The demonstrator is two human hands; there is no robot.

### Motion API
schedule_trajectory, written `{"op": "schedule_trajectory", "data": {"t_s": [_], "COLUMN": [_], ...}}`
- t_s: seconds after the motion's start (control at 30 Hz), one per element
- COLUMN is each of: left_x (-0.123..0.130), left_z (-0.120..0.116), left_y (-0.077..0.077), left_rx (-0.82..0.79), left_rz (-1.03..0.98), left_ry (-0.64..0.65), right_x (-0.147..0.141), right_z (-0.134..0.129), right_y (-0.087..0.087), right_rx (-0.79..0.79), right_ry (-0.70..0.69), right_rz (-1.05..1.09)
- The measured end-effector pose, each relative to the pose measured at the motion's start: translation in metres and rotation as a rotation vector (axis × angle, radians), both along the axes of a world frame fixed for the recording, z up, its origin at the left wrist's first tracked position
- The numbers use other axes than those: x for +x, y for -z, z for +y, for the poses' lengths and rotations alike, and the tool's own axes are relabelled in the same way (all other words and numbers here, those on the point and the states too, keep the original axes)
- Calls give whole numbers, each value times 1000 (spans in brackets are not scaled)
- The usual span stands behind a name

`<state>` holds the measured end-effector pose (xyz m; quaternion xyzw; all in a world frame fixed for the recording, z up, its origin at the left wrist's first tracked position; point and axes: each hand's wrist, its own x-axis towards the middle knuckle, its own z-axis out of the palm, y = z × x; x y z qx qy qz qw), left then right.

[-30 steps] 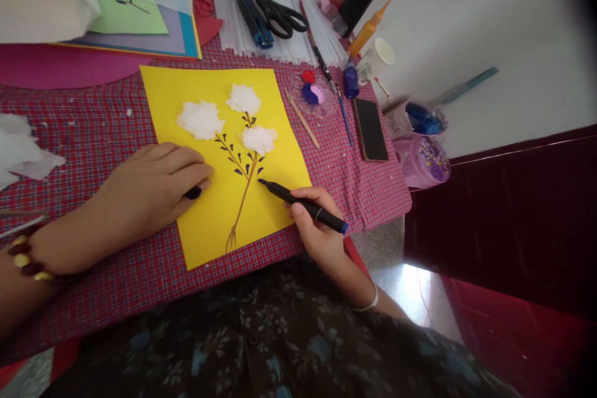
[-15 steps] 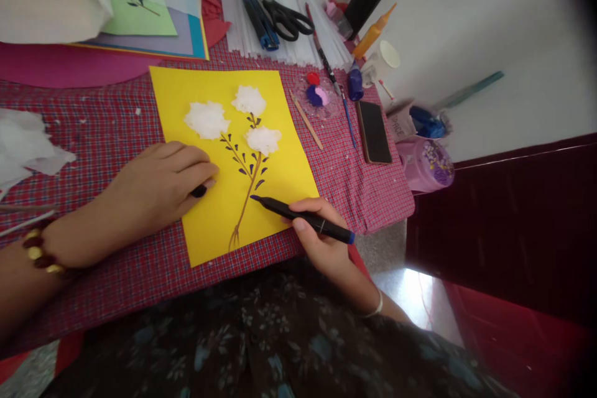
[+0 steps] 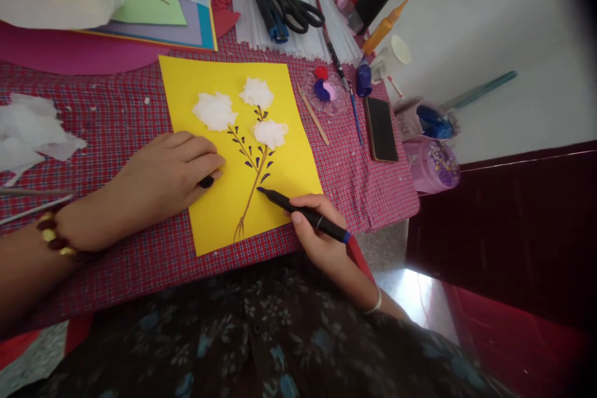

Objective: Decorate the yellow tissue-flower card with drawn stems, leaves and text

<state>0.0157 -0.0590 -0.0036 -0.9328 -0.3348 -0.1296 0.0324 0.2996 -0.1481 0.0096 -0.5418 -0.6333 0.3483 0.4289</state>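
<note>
A yellow sheet (image 3: 224,211) lies on the checked cloth. On it are a brown stem (image 3: 250,202), small dark leaves and three white fluffy flowers, one of them (image 3: 270,134) at the right. My right hand (image 3: 321,230) holds a black marker (image 3: 303,214), its tip at the stem just below the lowest right leaf. My left hand (image 3: 172,177) rests over the sheet's left edge, fingers curled round a small black thing (image 3: 206,181), perhaps the pen's cap, mostly hidden.
Beyond the sheet lie scissors (image 3: 298,10), white strips (image 3: 245,18), a paint palette (image 3: 342,99), a wooden stick (image 3: 313,115) and a phone (image 3: 381,129). Crumpled white tissue (image 3: 32,137) is at the left. Coloured papers (image 3: 140,31) are at the back left.
The whole view has shifted slightly, so the sheet and table things appear further right and higher. Both hands keep their holds; the marker tip stays beside the stem.
</note>
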Motion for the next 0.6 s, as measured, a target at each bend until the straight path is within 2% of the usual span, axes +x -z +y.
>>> {"op": "schedule_trajectory", "data": {"t_s": [0.1,0.2,0.27,0.33,0.4,0.5,0.6], "left_x": [0,1,1,0,-2,-6,-8], "left_z": [0,1,1,1,2,4,7], "left_y": [0,-1,-1,0,4,13,19], "left_rx": [12,8,11,25,35,32,52], "left_rz": [-15,-18,-17,-17,-27,-65,-89], "left_ry": [9,8,15,25,26,16,29], "right_x": [1,9,17,28,39,58,76], "right_z": [0,0,4,15,35,78,126], "right_y": [-2,0,2,2,-2,-11,-14], "right_rx": [-4,-93,-129,-93,8,171,219], "right_ry": [-60,-107,-79,-11,100,258,287], "right_rz": [-12,118,256,326,297,175,63]}}
